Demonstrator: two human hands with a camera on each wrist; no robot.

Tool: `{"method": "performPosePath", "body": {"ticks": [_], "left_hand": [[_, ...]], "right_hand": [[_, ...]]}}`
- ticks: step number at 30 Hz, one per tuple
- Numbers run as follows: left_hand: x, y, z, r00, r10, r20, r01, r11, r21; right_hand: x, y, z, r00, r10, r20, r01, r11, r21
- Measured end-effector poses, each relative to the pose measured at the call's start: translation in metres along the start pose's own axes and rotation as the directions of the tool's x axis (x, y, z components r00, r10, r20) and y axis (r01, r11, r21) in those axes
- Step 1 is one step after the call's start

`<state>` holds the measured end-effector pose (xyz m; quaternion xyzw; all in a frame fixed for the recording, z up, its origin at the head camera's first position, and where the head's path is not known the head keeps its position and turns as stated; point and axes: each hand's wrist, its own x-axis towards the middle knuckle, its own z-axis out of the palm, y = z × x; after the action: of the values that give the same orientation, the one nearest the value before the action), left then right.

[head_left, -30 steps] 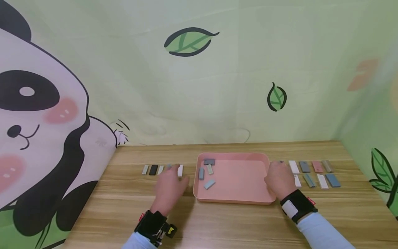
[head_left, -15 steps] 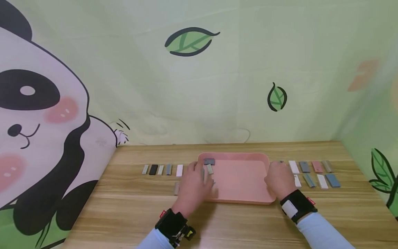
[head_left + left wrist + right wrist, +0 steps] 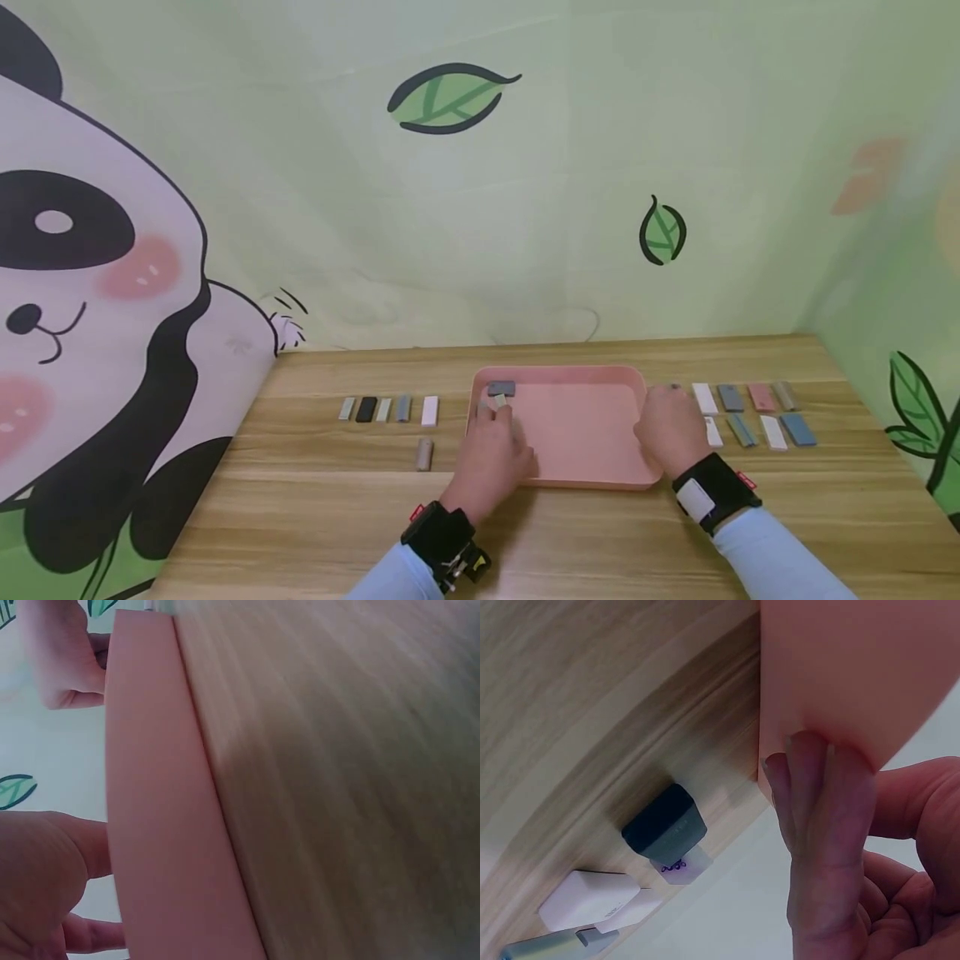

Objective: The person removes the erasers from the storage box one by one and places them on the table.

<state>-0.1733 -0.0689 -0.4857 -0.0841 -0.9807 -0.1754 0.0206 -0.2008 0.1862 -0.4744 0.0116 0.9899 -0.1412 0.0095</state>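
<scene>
A shallow pink tray (image 3: 581,485) holds a dark grey block (image 3: 501,388) and a pale green block (image 3: 500,401) at its far left; other blocks are hidden under my left hand. My left hand (image 3: 491,458) reaches over the near left rim, fingers pointing down into the tray. In the left wrist view its thumb and a finger stand apart, tips hidden behind the tray wall. My right hand (image 3: 671,429) grips the tray's right wall, fingers (image 3: 829,817) outside it and the thumb on the inner side.
Left of the tray are a row of small blocks, among them a black block (image 3: 366,409) and a white block (image 3: 430,411), and a brownish block (image 3: 424,454) nearer me. Two rows on the right include a red block (image 3: 761,397) and a blue block (image 3: 798,430).
My left hand has moved right, from the left row into the tray, and lowered over its blocks. The brownish block left of the tray now shows. My right hand keeps its grip.
</scene>
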Motion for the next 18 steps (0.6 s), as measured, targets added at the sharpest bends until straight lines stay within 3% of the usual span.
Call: {"method": "performPosePath", "body": {"ticks": [12, 18], "left_hand": [[0.0037, -0.0017, 0.0008, 0.999, -0.003, 0.043, 0.001, 0.998, 0.056], [0.0061, -0.0019, 0.0032, 0.999, 0.001, 0.043, -0.008, 0.988, 0.153]], "right_hand": [[-0.0007, -0.0014, -0.0016, 1.0, -0.003, 0.009, 0.003, 1.0, 0.003], [-0.0013, -0.0018, -0.0018, 1.0, 0.007, 0.009, -0.007, 1.0, 0.006]]}}
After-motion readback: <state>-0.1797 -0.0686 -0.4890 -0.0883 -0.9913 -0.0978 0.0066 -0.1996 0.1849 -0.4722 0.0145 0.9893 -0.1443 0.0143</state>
